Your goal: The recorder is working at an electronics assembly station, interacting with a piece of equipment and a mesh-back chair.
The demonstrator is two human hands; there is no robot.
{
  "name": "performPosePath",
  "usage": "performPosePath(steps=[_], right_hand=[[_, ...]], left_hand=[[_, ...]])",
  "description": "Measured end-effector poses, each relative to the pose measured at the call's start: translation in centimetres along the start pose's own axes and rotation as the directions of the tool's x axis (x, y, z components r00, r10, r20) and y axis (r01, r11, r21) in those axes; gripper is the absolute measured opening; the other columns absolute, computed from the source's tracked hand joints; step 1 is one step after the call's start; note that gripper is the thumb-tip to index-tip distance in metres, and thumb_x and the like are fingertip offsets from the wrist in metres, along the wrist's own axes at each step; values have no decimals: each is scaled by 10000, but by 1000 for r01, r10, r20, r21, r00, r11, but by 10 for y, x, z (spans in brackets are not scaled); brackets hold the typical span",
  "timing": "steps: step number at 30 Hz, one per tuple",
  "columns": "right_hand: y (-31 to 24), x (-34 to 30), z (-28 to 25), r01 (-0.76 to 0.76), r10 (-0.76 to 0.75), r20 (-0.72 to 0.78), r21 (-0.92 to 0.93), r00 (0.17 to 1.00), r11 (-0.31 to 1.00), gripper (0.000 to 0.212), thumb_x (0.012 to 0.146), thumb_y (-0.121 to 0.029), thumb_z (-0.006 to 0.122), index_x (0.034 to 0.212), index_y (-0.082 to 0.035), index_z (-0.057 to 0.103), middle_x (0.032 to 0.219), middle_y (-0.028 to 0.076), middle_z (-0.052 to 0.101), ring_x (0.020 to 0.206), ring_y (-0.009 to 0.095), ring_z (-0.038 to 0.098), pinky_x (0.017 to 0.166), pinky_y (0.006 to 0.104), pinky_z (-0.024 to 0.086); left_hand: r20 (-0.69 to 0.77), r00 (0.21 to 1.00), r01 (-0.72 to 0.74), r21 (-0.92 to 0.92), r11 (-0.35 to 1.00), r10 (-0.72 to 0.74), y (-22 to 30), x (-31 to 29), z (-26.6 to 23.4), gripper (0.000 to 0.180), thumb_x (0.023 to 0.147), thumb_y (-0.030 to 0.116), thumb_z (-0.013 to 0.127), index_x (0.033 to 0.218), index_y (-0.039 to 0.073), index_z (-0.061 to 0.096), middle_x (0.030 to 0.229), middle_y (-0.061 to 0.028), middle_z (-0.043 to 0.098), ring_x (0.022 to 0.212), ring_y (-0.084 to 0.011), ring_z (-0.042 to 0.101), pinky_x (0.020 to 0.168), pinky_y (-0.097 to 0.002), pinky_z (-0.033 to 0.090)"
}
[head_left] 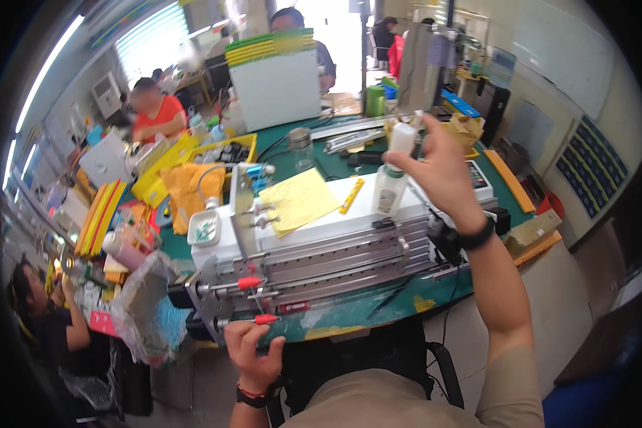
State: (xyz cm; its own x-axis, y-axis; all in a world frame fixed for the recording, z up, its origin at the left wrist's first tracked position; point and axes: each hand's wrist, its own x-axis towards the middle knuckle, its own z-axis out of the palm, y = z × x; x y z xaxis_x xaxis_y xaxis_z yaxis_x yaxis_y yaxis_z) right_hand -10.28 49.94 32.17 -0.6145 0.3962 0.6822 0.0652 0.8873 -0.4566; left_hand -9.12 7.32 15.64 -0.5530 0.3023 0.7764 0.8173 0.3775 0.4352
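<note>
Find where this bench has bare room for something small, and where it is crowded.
Small free patches: the green tabletop at the front, between the red object and slim black tool; and a narrow strip between the white machine and the orange board. Crowded: the left side, with orange envelope and plastic bag, and behind the bottle at the right hand.

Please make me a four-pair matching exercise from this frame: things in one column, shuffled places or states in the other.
1. bottle
2. lower cone-shaped tip
3. plastic bag
4. whiteboard

A. on the wall, upper right
B. red, close to the left hand
C. at the thumb of the right hand
D. open, blue bits inside

Pairs: 1-C, 2-B, 3-D, 4-A
</note>
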Motion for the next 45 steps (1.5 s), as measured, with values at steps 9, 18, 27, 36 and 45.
performPosePath(steps=[9,18,27,36,45], right_hand=[[-39,-235,-43,150,-369,374,501,851,853,134,840,-80,860,838,-55,728,667,49,610,560,240,581,530,352,454],[-71,-226,-51,79,-545,317,808,776,584,189,803,-27,852,951,-50,737,885,78,719,697,246,683,598,349,524],[-190,-214,-37,470,-385,-413,880,825,62,120,964,-117,764,1037,-58,839,940,64,770,791,225,688,651,331,540],[-132,-189,-87,564,-660,-336,810,672,162,176,852,-118,830,1020,-75,864,995,42,809,831,174,693,627,326,470],[-153,-204,-83,338,-296,-247,889,923,310,103,920,-80,751,977,-35,824,981,24,792,878,206,691,641,344,486]], left_hand=[[960,277,60,31,998,-46,-33,-159,28,252,984,315,742,1101,92,740,1057,-88,727,1063,-318,699,917,-482,543],[935,352,29,43,999,-51,-23,-163,83,248,966,328,747,1065,101,746,981,-103,728,994,-326,728,890,-487,546],[786,602,60,132,989,-141,-26,-175,101,270,951,346,772,886,86,735,866,-103,710,869,-326,728,769,-466,582],[793,599,21,125,992,-112,-25,-179,107,276,963,376,769,889,111,738,864,-81,714,889,-313,730,776,-464,577],[784,580,90,208,974,-221,-25,-179,104,261,924,355,812,860,109,750,843,-92,716,834,-320,730,749,-446,585]])
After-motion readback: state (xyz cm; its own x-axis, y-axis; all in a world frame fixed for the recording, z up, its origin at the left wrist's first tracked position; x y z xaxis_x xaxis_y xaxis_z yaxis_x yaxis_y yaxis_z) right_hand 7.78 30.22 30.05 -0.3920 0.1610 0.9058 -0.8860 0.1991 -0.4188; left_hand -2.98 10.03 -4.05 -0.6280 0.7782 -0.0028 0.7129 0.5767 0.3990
